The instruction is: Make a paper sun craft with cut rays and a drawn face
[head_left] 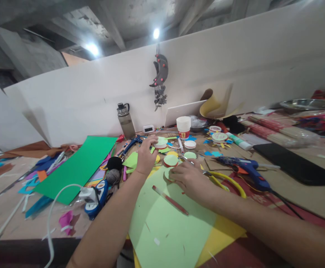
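Note:
My left hand (146, 154) reaches forward over the table, fingers curled on a round paper disc with a red rim (161, 143). My right hand (189, 178) rests palm down on the light green sheet (165, 223), its fingertips pinching a small light green paper circle (168, 174). Another red-rimmed green disc (170, 160) lies between the two hands. A red pencil (170, 200) lies on the green sheet near my right wrist. Yellow-handled scissors (226, 180) lie just right of my right hand.
A blue glue gun (248, 169) with its cord lies at the right. A big dark green sheet (79, 167), a water bottle (125, 121), a white cup (183, 126), a glue stick (239, 141), a black board (293, 163), a tape dispenser (97, 197) and paper scraps crowd the table. A white partition stands behind.

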`<action>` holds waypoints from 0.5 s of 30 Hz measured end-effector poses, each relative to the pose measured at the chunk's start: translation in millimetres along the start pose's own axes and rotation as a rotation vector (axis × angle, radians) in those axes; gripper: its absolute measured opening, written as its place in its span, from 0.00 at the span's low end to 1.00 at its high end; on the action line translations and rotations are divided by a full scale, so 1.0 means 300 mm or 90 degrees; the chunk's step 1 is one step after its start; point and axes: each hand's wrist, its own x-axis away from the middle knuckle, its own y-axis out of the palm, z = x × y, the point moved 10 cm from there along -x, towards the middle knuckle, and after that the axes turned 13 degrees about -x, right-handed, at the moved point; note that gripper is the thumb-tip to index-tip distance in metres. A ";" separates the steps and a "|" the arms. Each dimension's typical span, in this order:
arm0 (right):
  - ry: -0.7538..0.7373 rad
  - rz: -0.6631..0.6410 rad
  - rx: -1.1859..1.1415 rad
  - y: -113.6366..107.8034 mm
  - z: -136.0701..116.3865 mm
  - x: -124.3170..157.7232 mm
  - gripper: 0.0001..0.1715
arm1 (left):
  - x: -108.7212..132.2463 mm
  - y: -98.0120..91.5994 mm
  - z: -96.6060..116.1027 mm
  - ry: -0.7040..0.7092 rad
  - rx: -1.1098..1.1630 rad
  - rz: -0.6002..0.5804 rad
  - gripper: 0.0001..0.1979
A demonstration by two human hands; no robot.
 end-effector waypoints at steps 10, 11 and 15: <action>0.024 0.179 -0.246 -0.261 0.023 -0.038 0.13 | 0.007 0.023 -0.023 -0.044 0.036 -0.023 0.16; 0.067 0.215 -0.273 -0.294 0.048 -0.042 0.13 | 0.008 0.025 -0.031 -0.058 0.044 -0.022 0.15; 0.173 0.350 -0.481 -0.375 0.143 -0.073 0.13 | 0.016 0.044 -0.067 -0.125 0.065 -0.043 0.12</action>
